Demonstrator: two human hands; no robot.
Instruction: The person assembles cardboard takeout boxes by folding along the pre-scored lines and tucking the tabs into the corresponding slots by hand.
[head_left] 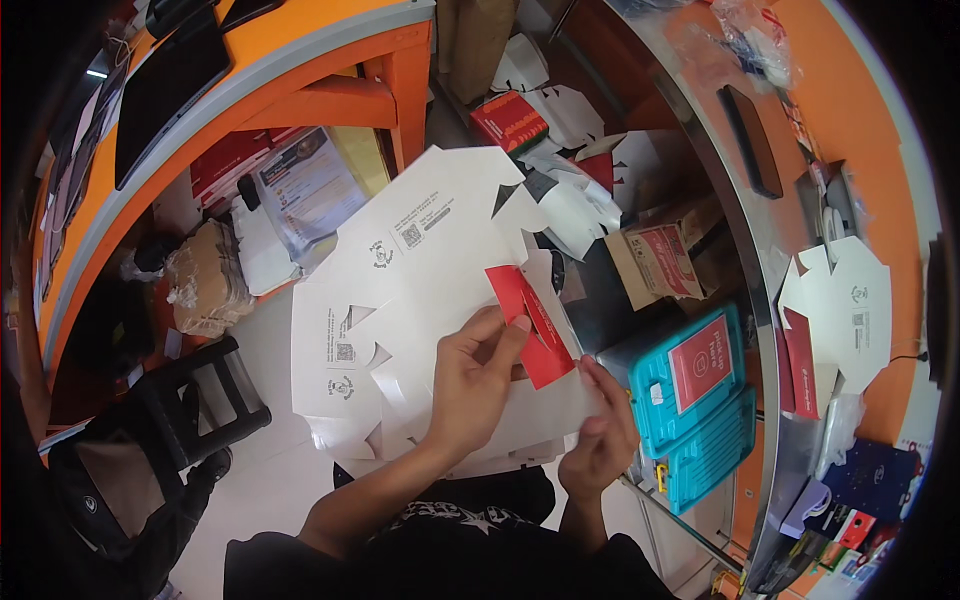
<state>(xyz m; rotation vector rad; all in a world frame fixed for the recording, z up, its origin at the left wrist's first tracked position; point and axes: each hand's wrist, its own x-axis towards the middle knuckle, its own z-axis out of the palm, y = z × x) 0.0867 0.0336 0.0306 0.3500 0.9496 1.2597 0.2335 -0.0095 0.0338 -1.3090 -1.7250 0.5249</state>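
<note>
A stack of flat white die-cut cardboard box blanks rests in front of me, over my lap. My left hand lies on top of the stack, thumb pressing a folded red flap of the top blank. My right hand pinches the blank's right edge just below that red flap. Both hands grip the same top sheet.
An orange counter with dark tablets curves at upper left. Another orange counter on the right holds a flat white and red blank. A teal crate, folded cartons and a black stool surround me.
</note>
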